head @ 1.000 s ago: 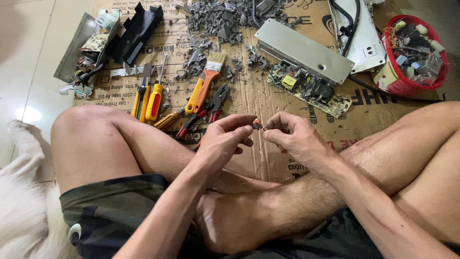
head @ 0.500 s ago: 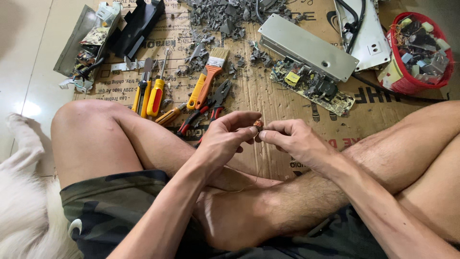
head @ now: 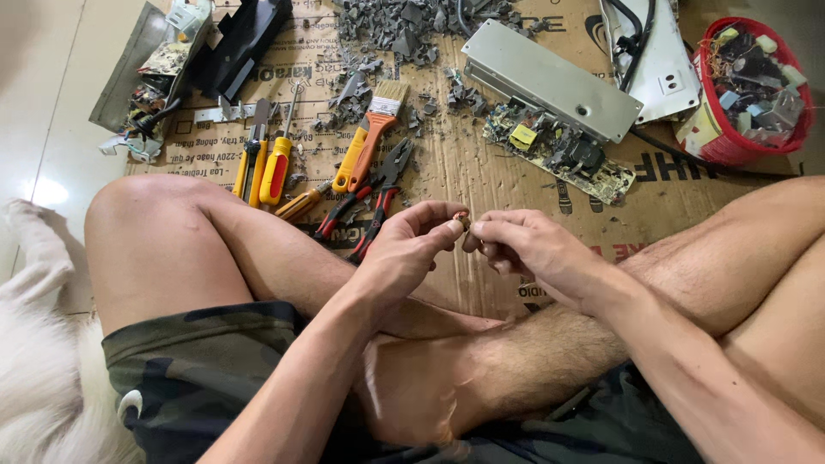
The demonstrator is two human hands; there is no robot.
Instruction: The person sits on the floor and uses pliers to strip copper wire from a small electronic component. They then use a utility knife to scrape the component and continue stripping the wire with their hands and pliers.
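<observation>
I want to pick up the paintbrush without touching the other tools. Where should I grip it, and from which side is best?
Probably best to grip the paintbrush by the middle of its orange handle, coming from above with fingers across its width. It lies flat on the cardboard, bristles pointing away from the person. A yellow-handled tool lies close along its left side and the red pliers cross near its end, so a side approach looks crowded.

Matt cardboard sheet [head: 481, 180] (creased), smooth grey metal casing [head: 550, 79].
</observation>
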